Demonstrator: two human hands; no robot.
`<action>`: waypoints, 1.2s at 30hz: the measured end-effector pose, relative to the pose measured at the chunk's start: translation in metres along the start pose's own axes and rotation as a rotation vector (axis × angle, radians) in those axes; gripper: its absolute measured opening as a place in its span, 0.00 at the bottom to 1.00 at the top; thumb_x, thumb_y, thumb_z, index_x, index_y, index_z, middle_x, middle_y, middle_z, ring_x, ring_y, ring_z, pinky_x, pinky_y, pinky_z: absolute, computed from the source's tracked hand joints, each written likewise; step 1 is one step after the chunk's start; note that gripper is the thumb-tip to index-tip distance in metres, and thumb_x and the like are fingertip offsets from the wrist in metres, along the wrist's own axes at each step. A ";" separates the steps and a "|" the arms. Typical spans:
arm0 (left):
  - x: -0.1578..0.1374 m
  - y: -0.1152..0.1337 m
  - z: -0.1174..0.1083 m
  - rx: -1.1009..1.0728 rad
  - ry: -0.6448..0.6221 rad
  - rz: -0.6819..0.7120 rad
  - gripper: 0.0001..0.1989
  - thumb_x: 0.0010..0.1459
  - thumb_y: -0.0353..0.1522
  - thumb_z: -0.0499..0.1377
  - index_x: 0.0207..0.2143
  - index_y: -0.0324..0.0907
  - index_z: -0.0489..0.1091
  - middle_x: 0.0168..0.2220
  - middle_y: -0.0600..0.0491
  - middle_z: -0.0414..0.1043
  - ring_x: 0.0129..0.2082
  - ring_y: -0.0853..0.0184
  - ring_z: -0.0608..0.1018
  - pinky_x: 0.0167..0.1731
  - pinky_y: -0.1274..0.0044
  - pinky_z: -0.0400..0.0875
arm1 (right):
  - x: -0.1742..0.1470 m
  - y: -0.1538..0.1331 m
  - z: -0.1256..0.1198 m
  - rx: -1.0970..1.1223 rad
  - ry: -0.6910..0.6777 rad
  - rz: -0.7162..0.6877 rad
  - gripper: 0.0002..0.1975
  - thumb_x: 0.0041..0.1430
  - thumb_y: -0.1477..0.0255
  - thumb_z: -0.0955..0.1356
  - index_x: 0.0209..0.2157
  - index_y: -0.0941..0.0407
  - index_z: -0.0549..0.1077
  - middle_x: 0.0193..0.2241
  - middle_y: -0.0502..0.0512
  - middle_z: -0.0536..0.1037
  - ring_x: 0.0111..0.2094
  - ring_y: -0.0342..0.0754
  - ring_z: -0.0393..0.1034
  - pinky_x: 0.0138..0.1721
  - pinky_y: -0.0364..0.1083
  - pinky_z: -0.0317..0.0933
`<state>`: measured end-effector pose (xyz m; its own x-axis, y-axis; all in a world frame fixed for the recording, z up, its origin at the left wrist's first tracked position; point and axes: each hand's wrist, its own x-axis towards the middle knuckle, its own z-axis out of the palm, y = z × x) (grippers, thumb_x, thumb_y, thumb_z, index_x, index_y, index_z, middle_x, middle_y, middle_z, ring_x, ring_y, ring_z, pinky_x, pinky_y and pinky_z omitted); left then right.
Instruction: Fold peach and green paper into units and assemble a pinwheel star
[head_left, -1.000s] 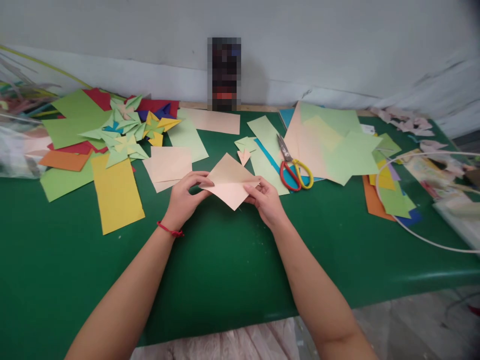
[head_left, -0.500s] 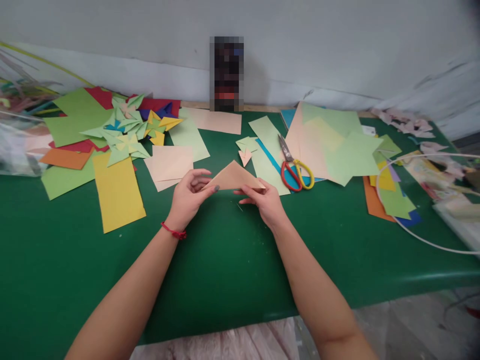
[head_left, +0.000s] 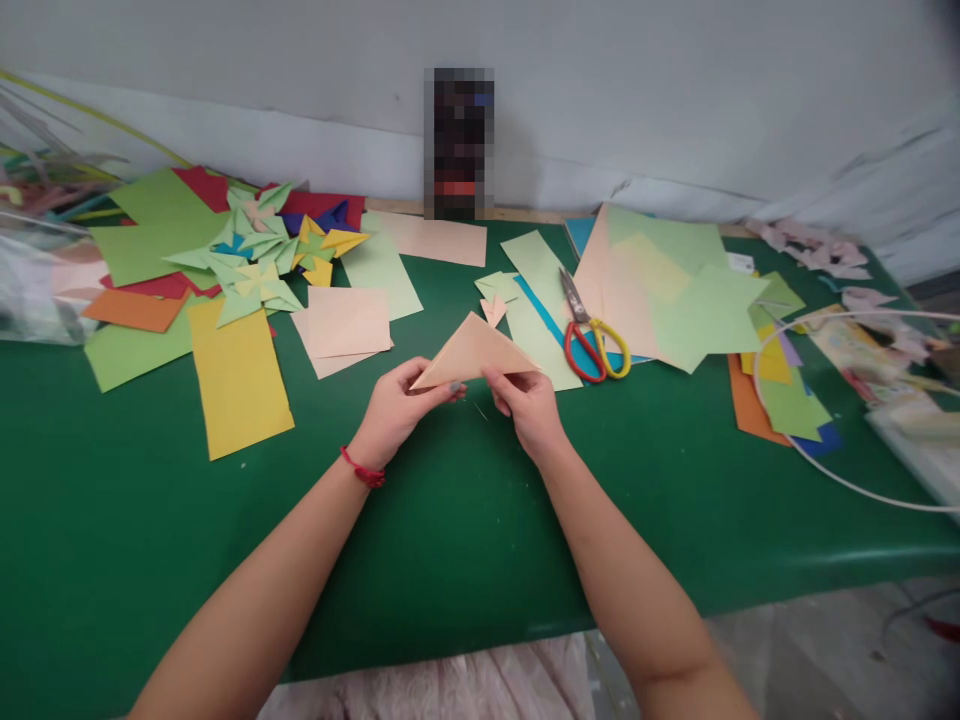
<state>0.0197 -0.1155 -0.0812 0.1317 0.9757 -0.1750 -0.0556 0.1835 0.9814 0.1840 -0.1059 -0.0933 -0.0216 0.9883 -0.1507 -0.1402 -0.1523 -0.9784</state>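
Note:
A peach sheet of paper folded into a triangle (head_left: 474, 350) is held between my two hands, its peak pointing away from me. My left hand (head_left: 401, 405) pinches the lower left edge, thumb in front and fingers behind. At the lower right edge, my right hand (head_left: 529, 405) grips it with thumb and fingers. Just beyond the peak lie small folded pieces in light green (head_left: 496, 286) and peach (head_left: 493, 310). Scissors (head_left: 581, 335) with one red and one yellow handle rest to the right on light green and blue paper.
Folded paper stars (head_left: 259, 285) and coloured sheets lie at the left, with a yellow sheet (head_left: 241, 385) nearest. Peach squares (head_left: 349, 322) sit left of my hands. Large light green sheets (head_left: 697, 310) lie right. A white hoop (head_left: 810, 460) arcs over the green table (head_left: 450, 560) at far right.
My left hand has slid inward along the folded paper's lower edge, its fingers now tucked behind. The right hand's fingers have curled closer under the edge. The paper stays a triangle.

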 end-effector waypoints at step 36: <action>0.005 0.006 -0.020 0.342 -0.019 0.094 0.14 0.56 0.42 0.52 0.26 0.41 0.67 0.24 0.52 0.75 0.24 0.68 0.76 0.29 0.76 0.71 | -0.011 -0.007 0.010 -0.183 -0.071 -0.061 0.15 0.52 0.59 0.66 0.22 0.57 0.69 0.15 0.50 0.74 0.16 0.41 0.65 0.20 0.42 0.62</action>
<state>0.0001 -0.1076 -0.0778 0.1601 0.9835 -0.0842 0.2657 0.0392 0.9632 0.1750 -0.1155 -0.0837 -0.0897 0.9922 -0.0865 0.0388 -0.0833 -0.9958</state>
